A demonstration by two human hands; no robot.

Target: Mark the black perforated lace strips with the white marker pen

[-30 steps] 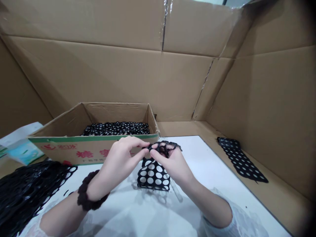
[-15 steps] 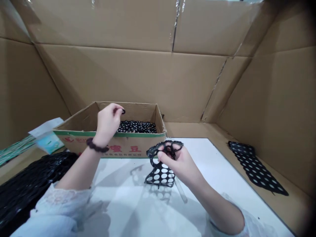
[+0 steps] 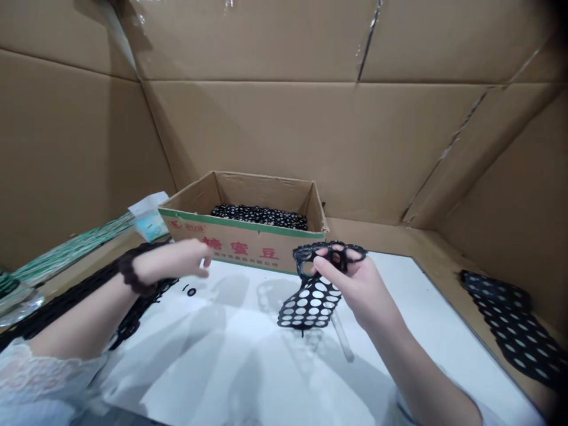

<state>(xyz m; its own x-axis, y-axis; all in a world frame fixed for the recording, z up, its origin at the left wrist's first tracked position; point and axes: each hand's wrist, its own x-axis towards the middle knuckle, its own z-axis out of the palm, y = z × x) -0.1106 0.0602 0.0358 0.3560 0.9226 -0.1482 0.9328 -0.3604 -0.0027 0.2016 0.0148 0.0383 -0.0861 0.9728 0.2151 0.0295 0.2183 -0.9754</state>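
Pinched in my right hand (image 3: 350, 278) is a black sheet with round holes (image 3: 310, 305); its upper part bunches around the fingers and the lower part hangs over the white board (image 3: 199, 367). My left hand (image 3: 189, 258) is over the board's left side, in front of the carton, fingers apart and pointing right, holding nothing visible. A small black ring (image 3: 191, 291) and a thin curved scrap lie just below it. Beneath the held sheet is a clear stick (image 3: 342, 337).
An open carton (image 3: 248, 236) with black perforated pieces stands behind the hands. Black material (image 3: 89, 278) is heaped at left, near green-white strands (image 3: 84, 245) and a pale blue packet (image 3: 151, 219). Another perforated sheet (image 3: 510, 322) lies at right. Cardboard walls surround everything.
The left hand has come down from over the carton and opened, and a small ring now lies on the board. The view has turned left. The right hand still holds the sheet.
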